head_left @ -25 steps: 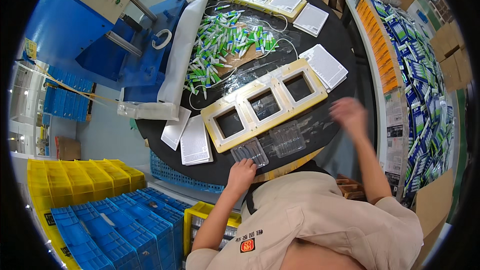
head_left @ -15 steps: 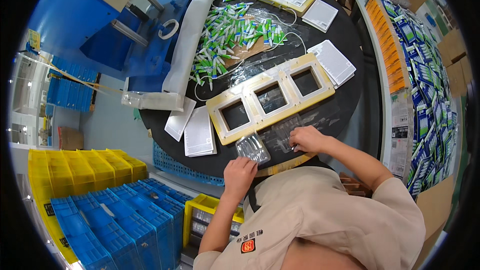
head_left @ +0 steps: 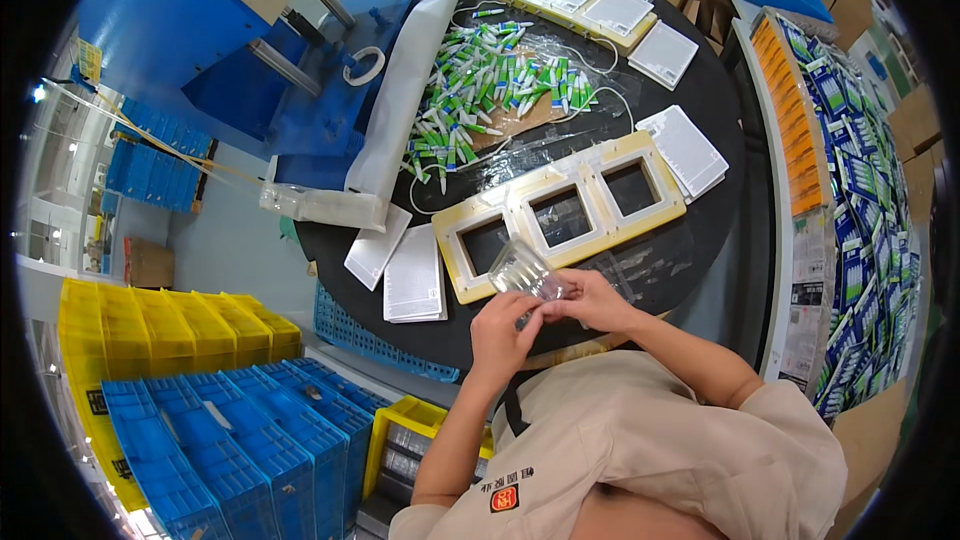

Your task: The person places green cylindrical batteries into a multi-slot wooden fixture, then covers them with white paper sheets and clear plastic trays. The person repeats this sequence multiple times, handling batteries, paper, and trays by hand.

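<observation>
A clear plastic blister shell [head_left: 524, 271], perhaps more than one nested together, is held up tilted over the near edge of the yellow frame [head_left: 655, 216]. My left hand [head_left: 503, 338] is closed on the shell's near left edge. At its near right edge, my right hand [head_left: 594, 302] pinches it too, the fingertips of both hands almost meeting. The frame has three square openings with white rims and lies on the black round table [head_left: 705, 230]. Left of the frame lie white printed cards [head_left: 413, 278], and another stack of white cards [head_left: 684, 150] rests by its right end.
Green-and-white tubes [head_left: 490, 90] are heaped behind the frame. A second yellow frame [head_left: 640, 32] with white cards stands at the far side. On the left is a blue machine [head_left: 230, 105]; blue crates [head_left: 235, 460] stand below. Packed blister cards [head_left: 865, 210] fill the right bench.
My right hand has moved left from the tabletop to meet my left hand. The clear shell is raised and tilted between both hands. The whole view has shifted slightly.
</observation>
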The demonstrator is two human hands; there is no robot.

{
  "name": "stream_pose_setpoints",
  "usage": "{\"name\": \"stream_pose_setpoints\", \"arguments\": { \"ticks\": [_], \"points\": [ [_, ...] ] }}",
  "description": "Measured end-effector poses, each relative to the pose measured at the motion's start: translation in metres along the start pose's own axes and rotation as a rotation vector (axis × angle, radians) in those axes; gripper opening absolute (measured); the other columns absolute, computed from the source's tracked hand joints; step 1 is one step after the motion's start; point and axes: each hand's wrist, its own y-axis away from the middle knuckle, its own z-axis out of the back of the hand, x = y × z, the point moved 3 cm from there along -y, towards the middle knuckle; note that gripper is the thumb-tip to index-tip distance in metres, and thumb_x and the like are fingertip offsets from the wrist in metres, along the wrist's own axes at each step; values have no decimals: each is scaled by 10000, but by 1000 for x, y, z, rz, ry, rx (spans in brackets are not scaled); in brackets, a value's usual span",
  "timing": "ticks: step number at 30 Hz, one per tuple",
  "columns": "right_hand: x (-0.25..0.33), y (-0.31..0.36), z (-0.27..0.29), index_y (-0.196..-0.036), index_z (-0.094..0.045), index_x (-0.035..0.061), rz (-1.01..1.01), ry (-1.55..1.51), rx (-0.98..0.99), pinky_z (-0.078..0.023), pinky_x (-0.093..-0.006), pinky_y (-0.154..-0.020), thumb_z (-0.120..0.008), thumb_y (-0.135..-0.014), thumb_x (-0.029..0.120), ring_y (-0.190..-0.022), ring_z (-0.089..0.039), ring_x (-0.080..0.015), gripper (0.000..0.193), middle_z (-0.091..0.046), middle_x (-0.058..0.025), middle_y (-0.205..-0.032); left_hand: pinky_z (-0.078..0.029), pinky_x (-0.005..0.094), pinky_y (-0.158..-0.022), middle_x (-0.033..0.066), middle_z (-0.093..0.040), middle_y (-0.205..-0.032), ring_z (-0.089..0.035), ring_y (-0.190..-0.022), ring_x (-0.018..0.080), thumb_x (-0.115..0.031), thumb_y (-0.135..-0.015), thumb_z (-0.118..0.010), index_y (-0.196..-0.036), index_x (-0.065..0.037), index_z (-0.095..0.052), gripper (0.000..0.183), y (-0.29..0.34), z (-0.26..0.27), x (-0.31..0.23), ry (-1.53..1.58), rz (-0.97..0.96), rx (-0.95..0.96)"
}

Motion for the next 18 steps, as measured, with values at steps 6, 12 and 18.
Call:
{"name": "stream_pose_setpoints", "arguments": {
  "ticks": [6, 12, 18],
  "points": [
    [6, -30, 49, -1164, -648, -108, 177, -23, -272, -620, -296, -815, -634, -987, 86, -938, -733, -204, 263, -736, -175, -1064, -519, 284, -728, 85, -715, -855, -681, -808, 156, 11, -866, -732, -928, 18, -749, 65, -37, 18, 26, 255, 50, -103],
    [-9, -40, 80, -1065, -634, -137, -85, -292, -522, -629, -311, -858, -643, -989, 109, -976, -740, -287, 258, -710, -238, -1075, -508, 413, -786, 73, -652, -874, -649, -870, 287, -76, -831, -723, -919, -72, -709, 88, -58, 29, 76, -564, -297, -36],
    [21, -3, 67, -1047, -699, -36, -52, 624, -502, -598, -360, -768, -714, -931, 176, -865, -740, -322, 242, -728, -199, -1019, -490, 430, -846, 64, -619, -893, -628, -918, 285, -164, -847, -715, -915, -93, -705, 99, -45, 5, 114, -581, -175, 129]
  ]
}}
